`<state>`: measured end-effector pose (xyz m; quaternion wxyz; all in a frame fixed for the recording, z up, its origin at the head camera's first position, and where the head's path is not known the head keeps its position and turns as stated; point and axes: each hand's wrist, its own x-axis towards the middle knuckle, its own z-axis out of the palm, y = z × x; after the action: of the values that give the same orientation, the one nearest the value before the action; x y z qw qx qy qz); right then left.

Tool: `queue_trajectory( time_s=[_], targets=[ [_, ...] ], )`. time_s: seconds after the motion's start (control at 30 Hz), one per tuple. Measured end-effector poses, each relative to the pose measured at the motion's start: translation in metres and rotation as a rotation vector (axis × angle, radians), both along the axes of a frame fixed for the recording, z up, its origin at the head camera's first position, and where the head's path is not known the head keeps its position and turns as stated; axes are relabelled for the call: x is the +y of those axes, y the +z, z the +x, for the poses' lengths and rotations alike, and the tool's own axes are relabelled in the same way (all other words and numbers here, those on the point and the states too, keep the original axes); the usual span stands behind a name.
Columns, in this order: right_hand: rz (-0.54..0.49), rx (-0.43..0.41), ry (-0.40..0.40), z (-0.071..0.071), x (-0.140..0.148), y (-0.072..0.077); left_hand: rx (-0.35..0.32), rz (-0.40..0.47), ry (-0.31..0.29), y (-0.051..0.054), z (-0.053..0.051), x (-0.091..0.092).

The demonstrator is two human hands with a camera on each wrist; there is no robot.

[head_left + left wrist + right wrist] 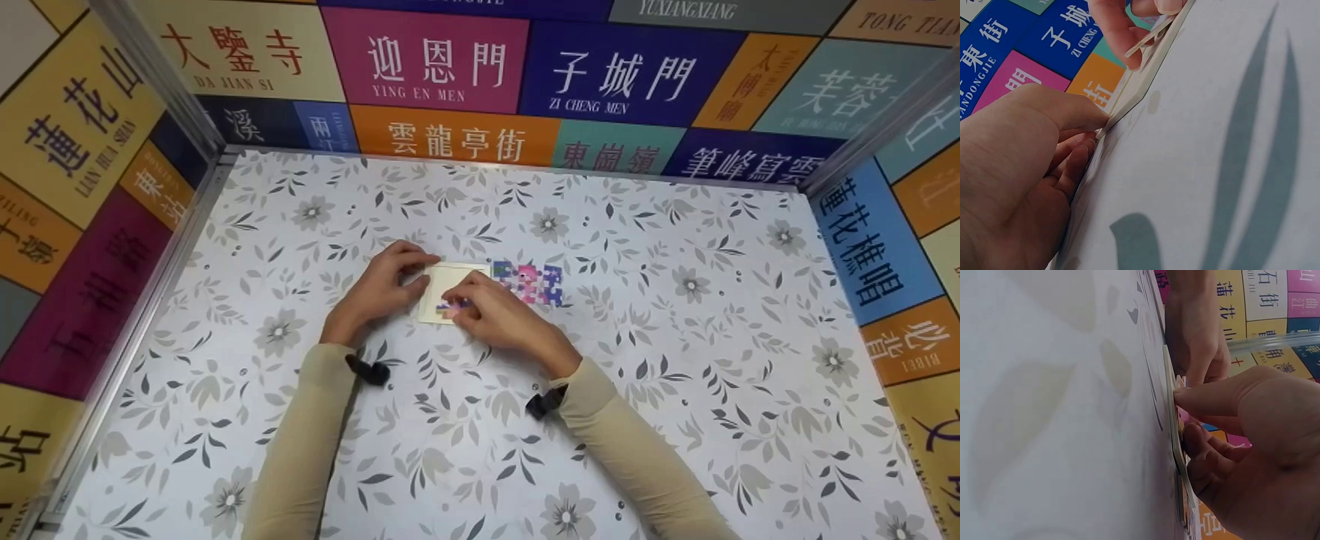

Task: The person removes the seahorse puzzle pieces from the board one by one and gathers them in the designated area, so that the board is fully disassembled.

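A small cream puzzle tray [456, 274] lies on the table in the head view. My left hand [377, 291] holds its left edge, thumb and fingers at the rim, as the left wrist view also shows. Over the tray, my right hand [501, 315] pinches a thin puzzle piece [1148, 40], which is tilted above the tray in the left wrist view. Colourful puzzle pieces [444, 308] show at the tray's lower part, partly hidden by the right fingers. Right of the tray lies a block of purple and pink puzzle pieces [529, 282].
The tabletop [675, 360] has a white covering printed with grey leaves and flowers. Colourful panels with Chinese lettering [442, 67] stand along its back and sides. A black strap device [369, 370] sits at the left wrist, another [546, 403] at the right.
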<state>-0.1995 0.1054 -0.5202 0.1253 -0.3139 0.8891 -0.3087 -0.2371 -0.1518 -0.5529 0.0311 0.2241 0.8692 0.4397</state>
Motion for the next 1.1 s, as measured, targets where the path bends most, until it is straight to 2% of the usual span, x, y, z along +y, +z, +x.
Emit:
queue_trajectory(
  time_s=[0.4,0.8,1.1],
  targets=[
    [0.003,-0.019,0.042,0.0015,0.0027,0.0014,-0.004,0.006,0.000,0.0013,0.0000,0.0014],
    [0.004,0.008,0.036,0.0028,0.0031,-0.0005,0.012,0.002,-0.008,0.0016,0.0000,0.0027],
    [-0.024,-0.033,0.027,0.0065,0.0100,-0.0023,-0.003,-0.001,-0.002,0.0011,0.0005,0.0016]
  ],
)
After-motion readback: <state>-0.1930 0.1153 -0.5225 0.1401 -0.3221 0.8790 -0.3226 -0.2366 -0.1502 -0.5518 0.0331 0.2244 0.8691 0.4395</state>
